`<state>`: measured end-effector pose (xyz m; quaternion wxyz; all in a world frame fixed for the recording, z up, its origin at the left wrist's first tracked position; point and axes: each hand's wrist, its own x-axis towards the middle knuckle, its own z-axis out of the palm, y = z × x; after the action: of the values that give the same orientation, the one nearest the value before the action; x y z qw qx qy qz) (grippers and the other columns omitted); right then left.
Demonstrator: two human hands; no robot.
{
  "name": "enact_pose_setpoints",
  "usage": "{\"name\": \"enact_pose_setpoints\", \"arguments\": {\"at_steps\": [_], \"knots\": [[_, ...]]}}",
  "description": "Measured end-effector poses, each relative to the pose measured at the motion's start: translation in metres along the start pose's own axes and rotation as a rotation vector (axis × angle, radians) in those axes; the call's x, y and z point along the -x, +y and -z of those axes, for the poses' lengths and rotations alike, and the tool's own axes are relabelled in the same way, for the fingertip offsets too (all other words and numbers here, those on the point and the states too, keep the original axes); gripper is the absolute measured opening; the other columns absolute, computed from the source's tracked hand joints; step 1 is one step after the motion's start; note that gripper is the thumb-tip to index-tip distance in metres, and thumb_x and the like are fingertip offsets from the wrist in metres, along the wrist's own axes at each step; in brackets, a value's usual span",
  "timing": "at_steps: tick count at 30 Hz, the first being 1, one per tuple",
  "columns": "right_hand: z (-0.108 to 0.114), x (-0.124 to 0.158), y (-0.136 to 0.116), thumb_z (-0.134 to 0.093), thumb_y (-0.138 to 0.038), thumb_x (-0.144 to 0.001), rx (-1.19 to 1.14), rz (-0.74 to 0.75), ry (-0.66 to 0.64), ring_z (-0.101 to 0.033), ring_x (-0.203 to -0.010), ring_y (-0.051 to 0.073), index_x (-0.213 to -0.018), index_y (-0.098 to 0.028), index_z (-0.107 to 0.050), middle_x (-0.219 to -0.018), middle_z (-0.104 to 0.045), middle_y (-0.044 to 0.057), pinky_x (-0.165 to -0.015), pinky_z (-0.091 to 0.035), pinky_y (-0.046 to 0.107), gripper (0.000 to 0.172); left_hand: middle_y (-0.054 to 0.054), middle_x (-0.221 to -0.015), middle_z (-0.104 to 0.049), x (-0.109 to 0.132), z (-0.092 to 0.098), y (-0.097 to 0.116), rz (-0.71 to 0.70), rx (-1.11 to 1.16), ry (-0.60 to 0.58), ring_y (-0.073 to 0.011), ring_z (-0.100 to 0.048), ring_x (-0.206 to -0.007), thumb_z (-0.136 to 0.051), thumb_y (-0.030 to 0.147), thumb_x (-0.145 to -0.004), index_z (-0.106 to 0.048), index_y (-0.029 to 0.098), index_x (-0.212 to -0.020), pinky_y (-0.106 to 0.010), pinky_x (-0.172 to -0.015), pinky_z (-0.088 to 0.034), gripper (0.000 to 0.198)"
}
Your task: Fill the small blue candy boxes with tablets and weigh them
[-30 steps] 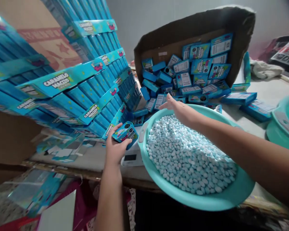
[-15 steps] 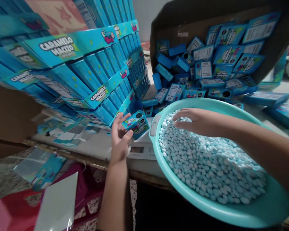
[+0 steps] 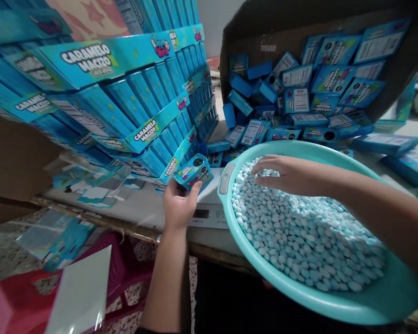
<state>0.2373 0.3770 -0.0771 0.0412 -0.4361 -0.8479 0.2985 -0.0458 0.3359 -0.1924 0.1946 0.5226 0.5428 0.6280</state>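
My left hand [image 3: 181,206] is closed around a small blue candy box [image 3: 194,172], thumb across its near face and fingers behind. The box is tilted above a white kitchen scale [image 3: 209,214], which it partly covers. My right hand [image 3: 276,175] lies over the pale blue and white candies [image 3: 299,241] in a large turquoise basin [image 3: 226,183]. Its thumb stands apart from the curved fingers, and the fingertips touch the candies near the basin's left side. I see nothing in that hand's grasp.
Tall stacks of blue display trays [image 3: 139,132] filled with candy boxes rise on the left. Behind the basin, a tipped cardboard carton [image 3: 264,23] holds many loose blue boxes [image 3: 296,99]. Below the table edge stand a pink crate [image 3: 125,283] and a white sheet [image 3: 81,287].
My left hand has shifted slightly right and turned the candy box, gripping it from below. My right hand stays almost in place over the candies. The view has moved a little.
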Motion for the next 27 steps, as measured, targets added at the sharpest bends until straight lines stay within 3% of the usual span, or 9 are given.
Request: {"name": "enact_pose_setpoints", "arguments": {"at_steps": [13, 27], "knots": [[0.0006, -0.0005, 0.0016, -0.046, -0.06, -0.095, 0.012, -0.021, -0.013, -0.058, -0.112, 0.028, -0.118, -0.028, -0.066, -0.132, -0.06, 0.006, -0.098, -0.043, 0.045, 0.045, -0.012, -0.106, -0.074, -0.0005, 0.0028, 0.004, -0.141, 0.075, 0.199, -0.0247, -0.071, -0.107, -0.081, 0.045, -0.076, -0.064, 0.016, -0.111, -0.039, -0.101, -0.054, 0.049], [-0.0001, -0.0018, 0.005, -0.046, -0.061, -0.095, 0.029, -0.02, 0.0, -0.057, -0.113, 0.028, -0.118, -0.031, -0.065, -0.131, -0.06, 0.003, -0.1, -0.043, 0.047, 0.042, -0.012, -0.108, -0.074, -0.0006, 0.0021, 0.0018, -0.15, 0.089, 0.177, -0.0237, -0.071, -0.104, -0.081, 0.045, -0.075, -0.063, 0.017, -0.111, -0.039, -0.1, -0.054, 0.049]]}}
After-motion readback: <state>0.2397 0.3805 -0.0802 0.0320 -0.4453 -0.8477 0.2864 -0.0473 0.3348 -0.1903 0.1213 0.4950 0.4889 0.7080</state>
